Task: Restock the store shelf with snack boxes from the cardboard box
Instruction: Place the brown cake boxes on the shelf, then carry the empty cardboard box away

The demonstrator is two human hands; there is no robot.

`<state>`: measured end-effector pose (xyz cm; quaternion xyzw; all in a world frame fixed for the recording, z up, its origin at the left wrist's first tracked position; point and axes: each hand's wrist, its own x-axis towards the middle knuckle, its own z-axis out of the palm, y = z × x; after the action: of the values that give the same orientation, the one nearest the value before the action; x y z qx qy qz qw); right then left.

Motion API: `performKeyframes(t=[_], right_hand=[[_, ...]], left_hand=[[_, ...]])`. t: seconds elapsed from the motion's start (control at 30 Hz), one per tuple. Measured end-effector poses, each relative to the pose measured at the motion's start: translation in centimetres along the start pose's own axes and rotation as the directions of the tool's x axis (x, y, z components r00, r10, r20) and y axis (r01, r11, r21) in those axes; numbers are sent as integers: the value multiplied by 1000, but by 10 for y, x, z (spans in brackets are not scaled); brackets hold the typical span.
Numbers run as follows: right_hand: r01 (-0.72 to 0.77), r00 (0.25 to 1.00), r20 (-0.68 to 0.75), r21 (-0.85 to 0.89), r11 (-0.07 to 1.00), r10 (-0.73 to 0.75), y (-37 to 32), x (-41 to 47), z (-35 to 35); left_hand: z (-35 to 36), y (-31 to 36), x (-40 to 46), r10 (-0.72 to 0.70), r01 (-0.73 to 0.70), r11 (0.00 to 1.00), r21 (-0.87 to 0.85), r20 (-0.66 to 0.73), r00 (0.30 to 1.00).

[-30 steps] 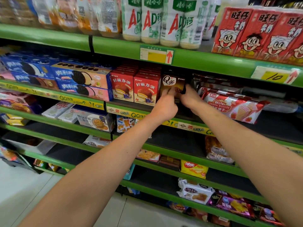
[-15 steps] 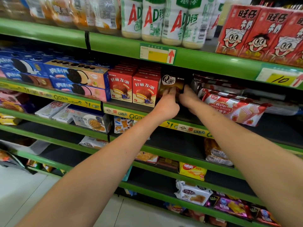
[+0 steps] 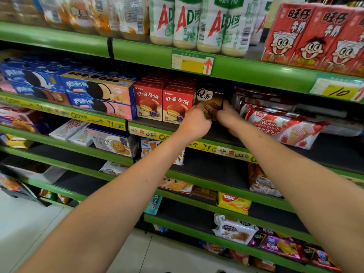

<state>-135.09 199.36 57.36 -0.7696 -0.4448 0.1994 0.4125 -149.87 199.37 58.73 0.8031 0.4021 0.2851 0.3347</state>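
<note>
A dark brown snack box [image 3: 209,99] with a white "Q" logo stands upright on the second green shelf [image 3: 214,148], just right of two red pie boxes [image 3: 163,104]. My left hand [image 3: 197,123] grips its lower left side, fingers curled onto the front. My right hand [image 3: 227,115] holds its lower right edge. Both arms reach up from below. The cardboard box is not in view.
Pink wafer packs [image 3: 283,129] lie right of the brown box. Blue and pink cookie boxes [image 3: 98,95] are stacked to the left. Milk bottles [image 3: 197,22] and red drink cartons [image 3: 315,36] fill the top shelf. Lower shelves hold scattered snack packs.
The view has shifted slightly. Both hands stay on the brown box, which sits a little further forward and lower at the shelf front.
</note>
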Motion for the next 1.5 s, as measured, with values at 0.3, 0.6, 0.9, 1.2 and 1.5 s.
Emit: performKeyframes(t=[0.3, 0.6, 0.9, 1.2, 1.5], right_hand=[[-4, 998, 57, 81, 997, 0, 6, -10, -7], [51, 993, 96, 198, 979, -71, 10, -68, -45], [116, 854, 437, 369, 922, -282, -5, -116, -30], [135, 469, 805, 341, 931, -363, -24, -175, 83], [303, -52, 976, 217, 928, -212, -81, -309, 288]], left_hand=[[-1, -3, -6, 4, -3, 995, -96, 7, 1000], [-29, -8, -45, -143, 111, 961, -254, -112, 983], [-55, -32, -116, -444, 304, 846, -438, -264, 856], [-75, -76, -298, -753, 416, 654, -632, -491, 437], [-88, -167, -525, -856, 239, 424, -874, -473, -211]])
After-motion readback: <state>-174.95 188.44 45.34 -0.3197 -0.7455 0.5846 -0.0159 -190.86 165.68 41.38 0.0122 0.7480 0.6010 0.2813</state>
